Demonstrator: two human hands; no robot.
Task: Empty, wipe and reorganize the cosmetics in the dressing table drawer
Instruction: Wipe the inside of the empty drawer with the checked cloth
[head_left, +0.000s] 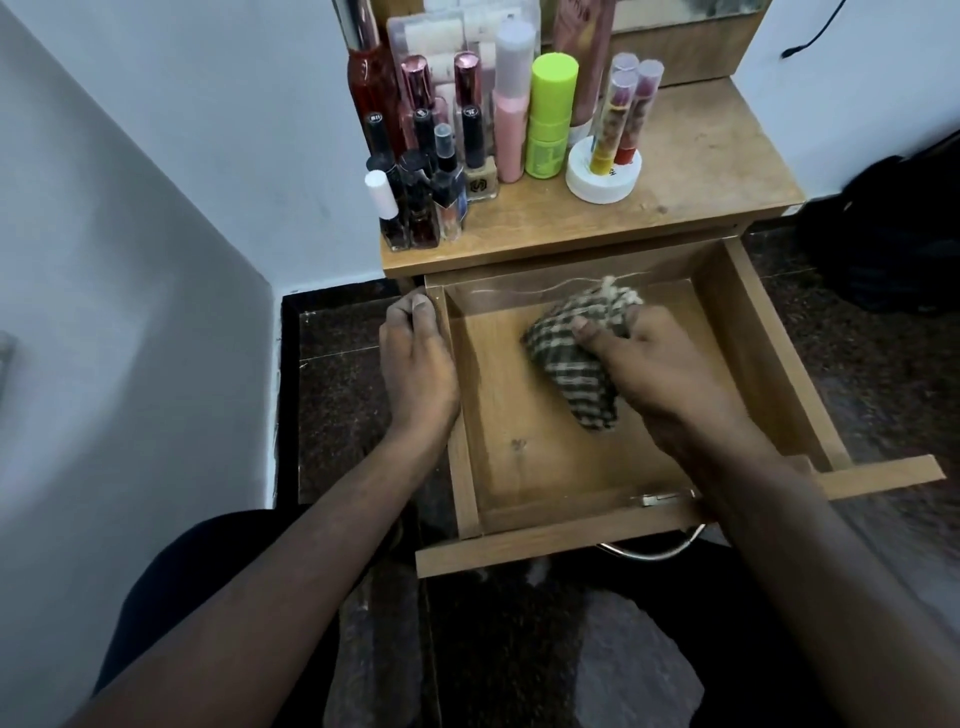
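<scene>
Drawer (769, 332) pulled out, centre frame, below tabletop (691, 171). Cosmetics (467, 145) crowd tabletop, upper centre. Cloth (571, 374) inside drawer under right hand (649, 364). Left hand (415, 358) on drawer's left wall. Wall fills left side.

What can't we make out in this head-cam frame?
- Drawer floor under the checked cloth and right hand: covered.
- Left hand fingertips: curled over the drawer's side wall.
- Drawer handle: mostly behind the front panel.
- Bottle labels: too small.
- Tall bottles: cut off by the top edge.
</scene>
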